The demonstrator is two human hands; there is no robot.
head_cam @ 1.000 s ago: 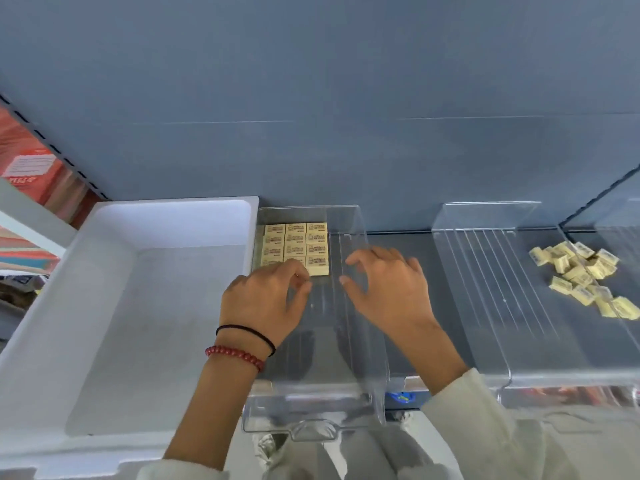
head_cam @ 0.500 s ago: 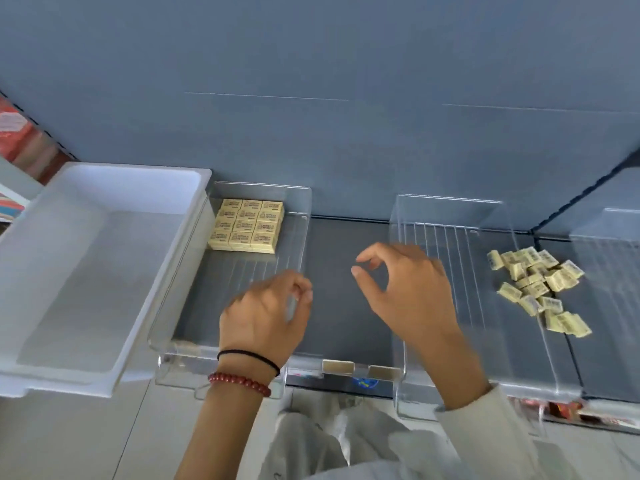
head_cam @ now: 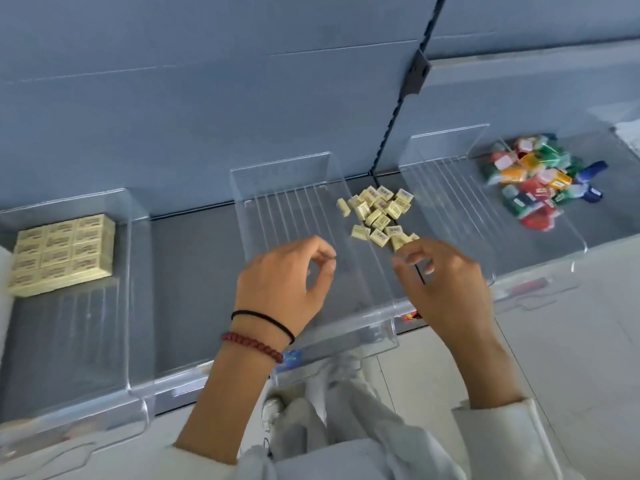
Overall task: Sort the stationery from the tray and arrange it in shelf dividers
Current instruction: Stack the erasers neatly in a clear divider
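Note:
Several small pale-yellow erasers (head_cam: 379, 213) lie in a loose heap on the shelf, beside the right wall of a clear shelf divider (head_cam: 287, 216). My left hand (head_cam: 282, 285) hovers over that divider with fingers loosely curled and nothing in them. My right hand (head_cam: 440, 282) hovers just in front of the heap, fingers relaxed, holding nothing. At the far left a neat block of yellow erasers (head_cam: 62, 254) sits at the back of another clear divider (head_cam: 135, 289).
A third clear divider (head_cam: 446, 202) stands to the right; beyond it lies a pile of colourful wrapped items (head_cam: 540, 181). A white tray's edge (head_cam: 4, 306) shows at far left. A black upright (head_cam: 401, 98) splits the blue back wall.
The view has swung right, from the white tray and the stacked erasers to the loose heap. Both hands moved right with it and still hold nothing. The colourful pile came into view.

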